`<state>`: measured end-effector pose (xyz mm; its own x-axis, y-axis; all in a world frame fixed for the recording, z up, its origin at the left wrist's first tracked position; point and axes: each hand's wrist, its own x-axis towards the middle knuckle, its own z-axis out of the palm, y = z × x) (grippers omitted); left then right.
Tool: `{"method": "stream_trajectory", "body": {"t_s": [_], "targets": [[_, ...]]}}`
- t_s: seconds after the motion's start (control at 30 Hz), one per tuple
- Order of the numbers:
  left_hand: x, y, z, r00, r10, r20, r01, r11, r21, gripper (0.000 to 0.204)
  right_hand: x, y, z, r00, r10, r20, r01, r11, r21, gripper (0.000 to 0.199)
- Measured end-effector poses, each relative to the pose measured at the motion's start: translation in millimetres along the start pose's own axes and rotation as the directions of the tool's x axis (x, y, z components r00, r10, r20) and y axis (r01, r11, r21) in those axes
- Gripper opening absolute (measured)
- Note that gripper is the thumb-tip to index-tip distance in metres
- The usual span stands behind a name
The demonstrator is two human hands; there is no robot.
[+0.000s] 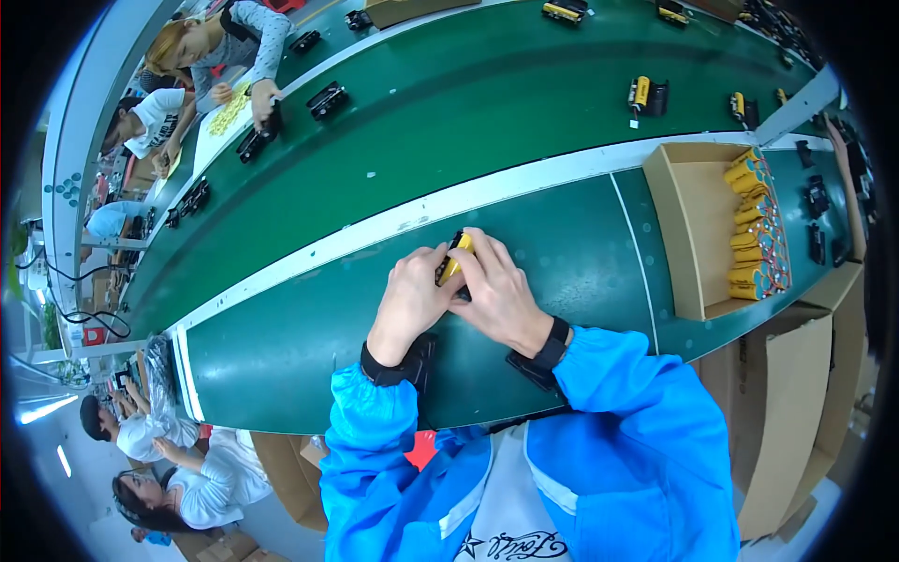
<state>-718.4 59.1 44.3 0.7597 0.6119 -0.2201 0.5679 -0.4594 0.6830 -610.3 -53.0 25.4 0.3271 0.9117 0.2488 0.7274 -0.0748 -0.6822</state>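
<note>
Over the middle of the green bench [309, 361], both my hands close on a yellow battery pack with a black casing [456, 262]. My left hand [410, 298] grips its left side, fingers bent around the black part. On the other side, my right hand [503, 298] presses with thumb and fingers against the yellow part. My fingers hide much of the piece, so how far the pack sits in the casing cannot be told. One black casing piece [426, 363] lies by my left wrist. Another dark casing piece [530, 371] is below my right wrist.
An open cardboard box [676, 239] with yellow battery packs [749, 229] stands at the right. Beyond a white rail [412, 221], a green conveyor [487, 122] carries several casings, some with yellow packs [640, 95]. A co-worker [239, 47] reaches onto it at the far left.
</note>
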Motion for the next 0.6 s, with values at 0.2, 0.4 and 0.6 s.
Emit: {"method": "stream_trajectory", "body": {"t_s": [0.2, 0.4, 0.6], "targets": [[1, -10, -2, 1.000, 0.015, 0.020, -0.011, 0.988, -0.154, 0.044, 0, 4, 4, 0.997, -0.077, 0.021, 0.078, 0.995, -0.054, 0.051], [4, -3, -1, 0.999, 0.010, -0.037, -0.011, 1.000, -0.029, 0.038, 2, -4, 4, 0.999, 0.017, 0.030, -0.015, 0.998, -0.062, 0.057], [4, -6, 7, 0.997, 0.002, -0.076, 0.000, 1.000, 0.030, 0.032, -2, -3, 8, 0.999, 0.019, 0.030, -0.017, 0.997, -0.079, 0.073]]}}
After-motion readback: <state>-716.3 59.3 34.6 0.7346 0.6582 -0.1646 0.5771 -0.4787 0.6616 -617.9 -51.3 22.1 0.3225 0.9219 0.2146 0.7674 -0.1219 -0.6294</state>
